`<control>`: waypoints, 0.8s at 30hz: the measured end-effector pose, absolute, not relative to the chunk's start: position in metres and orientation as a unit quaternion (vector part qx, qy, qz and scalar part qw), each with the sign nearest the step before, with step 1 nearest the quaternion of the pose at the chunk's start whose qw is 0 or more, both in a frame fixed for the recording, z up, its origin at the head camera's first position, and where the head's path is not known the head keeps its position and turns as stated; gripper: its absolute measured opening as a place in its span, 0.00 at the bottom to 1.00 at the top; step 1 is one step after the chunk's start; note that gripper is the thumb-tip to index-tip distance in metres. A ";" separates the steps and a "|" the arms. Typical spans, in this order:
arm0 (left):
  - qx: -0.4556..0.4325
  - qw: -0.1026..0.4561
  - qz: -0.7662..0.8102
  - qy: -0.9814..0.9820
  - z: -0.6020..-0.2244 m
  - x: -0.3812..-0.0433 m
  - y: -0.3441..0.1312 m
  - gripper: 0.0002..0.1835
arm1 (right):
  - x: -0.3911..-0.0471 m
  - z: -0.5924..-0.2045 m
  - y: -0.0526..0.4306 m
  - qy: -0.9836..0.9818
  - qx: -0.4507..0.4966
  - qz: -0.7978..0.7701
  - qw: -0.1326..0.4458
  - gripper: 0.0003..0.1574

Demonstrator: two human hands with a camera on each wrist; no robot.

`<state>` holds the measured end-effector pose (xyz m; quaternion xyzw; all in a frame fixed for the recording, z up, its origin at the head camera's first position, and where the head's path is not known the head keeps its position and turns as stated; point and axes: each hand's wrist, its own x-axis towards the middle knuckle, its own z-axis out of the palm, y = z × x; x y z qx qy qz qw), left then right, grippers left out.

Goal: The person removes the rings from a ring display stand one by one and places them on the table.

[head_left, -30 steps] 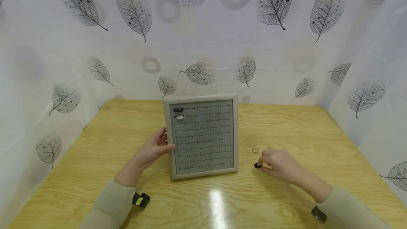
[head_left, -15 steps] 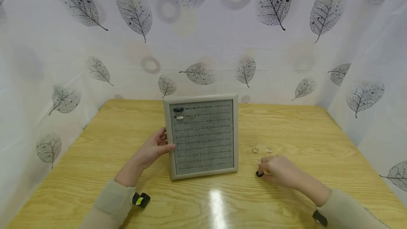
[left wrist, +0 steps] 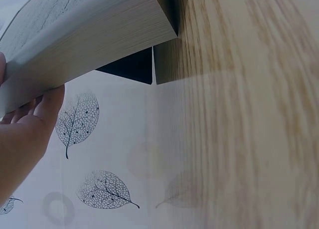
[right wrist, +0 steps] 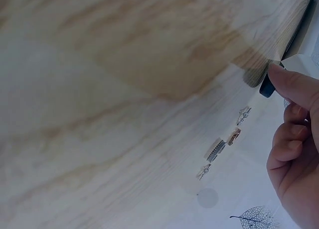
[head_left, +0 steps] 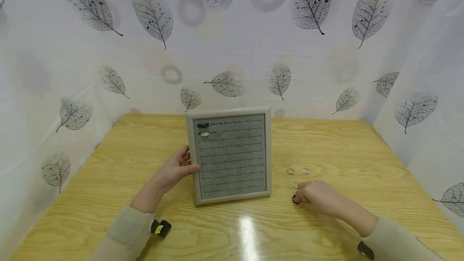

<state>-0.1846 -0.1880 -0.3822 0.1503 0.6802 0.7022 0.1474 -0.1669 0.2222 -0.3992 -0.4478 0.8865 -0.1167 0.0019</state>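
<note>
A light-framed ring display board point(head_left: 232, 156) with a grey slotted panel stands leaning back on the table. My left hand point(head_left: 176, 170) grips its left edge, thumb on the front and fingers behind; in the left wrist view the fingers press the side of the frame. A black ring point(head_left: 204, 125), a whitish ring point(head_left: 205, 134) and a thin ring point(head_left: 217, 132) sit in its upper left slots. At the table, my right hand point(head_left: 319, 197) pinches a loose black ring point(head_left: 296, 199); the right wrist view shows the thumb against that black ring point(right wrist: 267, 87).
Just beyond the right hand lie loose rings: a thin ring point(head_left: 291, 171), another thin ring point(head_left: 306, 170) and a ring point(head_left: 295, 185) near the fingertips. A leaf-patterned curtain point(head_left: 232, 51) surrounds the back and sides of the wooden table point(head_left: 326, 144).
My right hand has moved slightly toward me with the black ring, uncovering rings behind it, and the ring has tilted. The left hand and the board have stayed put.
</note>
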 end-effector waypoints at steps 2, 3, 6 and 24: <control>0.150 0.147 0.703 0.680 -0.382 -0.185 -0.188 0.39 | -0.167 -0.400 0.222 0.887 -0.447 -0.118 0.007 0.06; 0.150 0.147 0.703 0.680 -0.382 -0.185 -0.188 0.39 | -0.167 -0.400 0.223 0.887 -0.447 -0.116 0.008 0.06; 0.150 0.148 0.702 0.680 -0.382 -0.185 -0.188 0.39 | -0.167 -0.401 0.222 0.886 -0.449 -0.111 0.001 0.07; 0.152 0.145 0.703 0.680 -0.380 -0.182 -0.187 0.38 | -0.164 -0.400 0.223 0.889 -0.443 -0.112 0.011 0.06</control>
